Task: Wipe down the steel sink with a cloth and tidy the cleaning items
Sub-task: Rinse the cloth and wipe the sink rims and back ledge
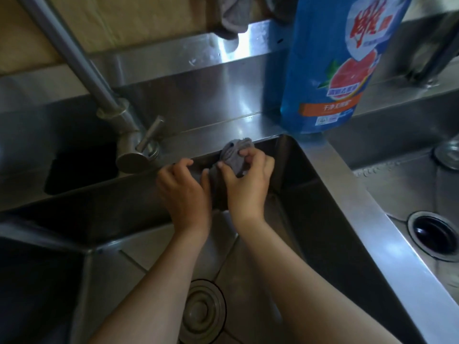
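Our right hand (244, 180) pinches the small grey cloth (234, 155) against the shiny steel sink (320, 160) back wall; our left hand (183, 192) curls its fingers over the rim. The tall blue soap bottle (330, 63) stands near — a bump could tip it in.

The blue detergent bottle (330, 63) bears a red "雕" logo and an orange band reading "干净".

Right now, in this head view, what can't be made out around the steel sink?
- Crumpled grey cloth: partly covered by the right hand; its contact with the back wall is unclear.
- Tall blue detergent bottle: cap cut off by the top edge.
- Grey rag hanging above: cut off by the top edge.
- Round drain strainer: lower part cut off by the bottom edge.
- Left hand: fingertips curl over the rim, hidden.
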{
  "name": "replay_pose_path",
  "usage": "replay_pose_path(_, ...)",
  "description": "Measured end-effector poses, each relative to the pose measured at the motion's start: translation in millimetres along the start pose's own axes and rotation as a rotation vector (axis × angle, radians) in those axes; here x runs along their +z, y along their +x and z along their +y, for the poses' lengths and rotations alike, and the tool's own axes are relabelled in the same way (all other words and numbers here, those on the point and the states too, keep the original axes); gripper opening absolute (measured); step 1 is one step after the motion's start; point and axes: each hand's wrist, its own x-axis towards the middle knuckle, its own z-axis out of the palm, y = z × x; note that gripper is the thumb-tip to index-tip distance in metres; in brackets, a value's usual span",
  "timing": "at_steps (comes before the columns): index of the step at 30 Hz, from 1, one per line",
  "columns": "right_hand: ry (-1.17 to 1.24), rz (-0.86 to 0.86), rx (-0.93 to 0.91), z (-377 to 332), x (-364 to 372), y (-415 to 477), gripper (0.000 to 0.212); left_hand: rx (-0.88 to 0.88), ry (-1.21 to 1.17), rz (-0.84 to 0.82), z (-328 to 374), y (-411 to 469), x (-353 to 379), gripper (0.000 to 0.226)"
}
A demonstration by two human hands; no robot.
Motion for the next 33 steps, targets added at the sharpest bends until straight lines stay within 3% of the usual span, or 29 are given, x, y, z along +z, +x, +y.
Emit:
replay_pose_path(6, -0.081, 0.096, -0.076, 17.2, 11.5, 3.5, 0.047, -0.011, 0.004, 0.044, -3.8, -1.1, 8.2, 0.035)
replay_pose_path(15, -0.316, 0.054, 0.018, 84.2, 15.2, -2.7, 0.042, 0.046, 0.004, 0.067, -6.7, -5.8, 14.4, 0.047)
replay_pose_path(21, -0.466, -0.065, 0.199, 112.8, 3.3, -0.9, 0.043, 0.038, -0.012, 0.087, -8.6, -6.1, 18.0, 0.047)
replay_pose_path(26, -0.391, -0.053, 0.244, 97.6, -13.4, -0.9, 0.040, 0.025, -0.014, 0.074, -10.3, -6.3, 18.4, 0.046)
replay_pose_path(33, -0.123, 0.174, 0.148, 26.1, -23.9, 7.8, 0.039, -0.027, -0.026, 0.024, -3.7, -5.6, 13.5, 0.039)
